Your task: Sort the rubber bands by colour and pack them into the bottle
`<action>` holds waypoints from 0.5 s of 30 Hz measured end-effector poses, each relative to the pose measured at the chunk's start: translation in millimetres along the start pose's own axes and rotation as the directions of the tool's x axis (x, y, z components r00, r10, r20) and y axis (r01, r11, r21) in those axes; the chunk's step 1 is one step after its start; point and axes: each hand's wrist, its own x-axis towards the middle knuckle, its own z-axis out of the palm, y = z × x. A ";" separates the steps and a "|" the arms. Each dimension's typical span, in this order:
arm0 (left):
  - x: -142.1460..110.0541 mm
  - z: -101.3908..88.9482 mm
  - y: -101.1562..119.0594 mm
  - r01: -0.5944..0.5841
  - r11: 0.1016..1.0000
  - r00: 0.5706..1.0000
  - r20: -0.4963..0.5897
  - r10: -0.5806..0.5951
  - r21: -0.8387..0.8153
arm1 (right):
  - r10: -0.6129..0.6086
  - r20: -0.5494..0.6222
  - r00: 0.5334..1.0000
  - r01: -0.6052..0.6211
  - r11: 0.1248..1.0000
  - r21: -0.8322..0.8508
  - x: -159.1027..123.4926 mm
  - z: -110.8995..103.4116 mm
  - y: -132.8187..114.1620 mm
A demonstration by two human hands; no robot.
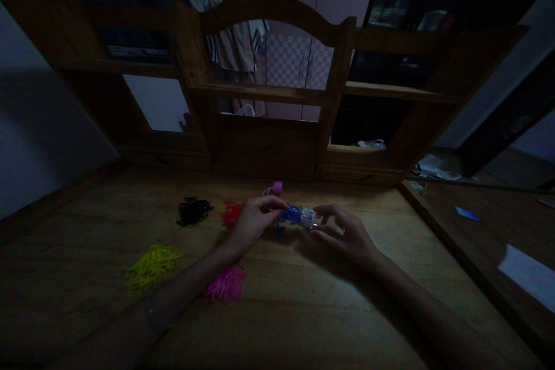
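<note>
My right hand (344,230) grips a small clear bottle (315,219) with a white printed label, tilted on its side above the desk. Blue rubber bands (291,214) sit in and around its left end, and a few dangle below. The fingers of my left hand (255,217) are pinched together at that end, on the blue bands. Behind my left hand lies a pink cap (276,187). Thin bands form loose piles nearby: red (229,214), partly covered by my left hand, black (193,210), yellow (154,269) and pink (225,284), the last partly behind my left forearm.
The wooden desk (277,312) has a shelf unit (269,147) along its back edge. To the right, a lower brown surface (489,237) carries a blue card (467,213) and white paper (529,272). Clothes (234,49) hang behind the shelves. The room is dim.
</note>
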 end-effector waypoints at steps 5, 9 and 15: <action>-1.9 0.2 1.2 -0.125 0.979 0.992 -0.014 0.129 0.162 | -0.015 -0.004 1.000 0.015 1.000 0.021 -0.4 2.0 -1.0; -1.5 2.4 -1.6 -0.162 0.969 0.983 -0.059 0.176 0.187 | -0.022 -0.009 1.000 0.022 0.999 0.036 -0.8 1.7 -4.4; -1.0 8.4 -12.2 -0.012 1.000 1.000 -0.010 0.012 0.015 | -0.035 0.033 0.999 0.033 0.998 0.050 -1.1 2.3 -8.8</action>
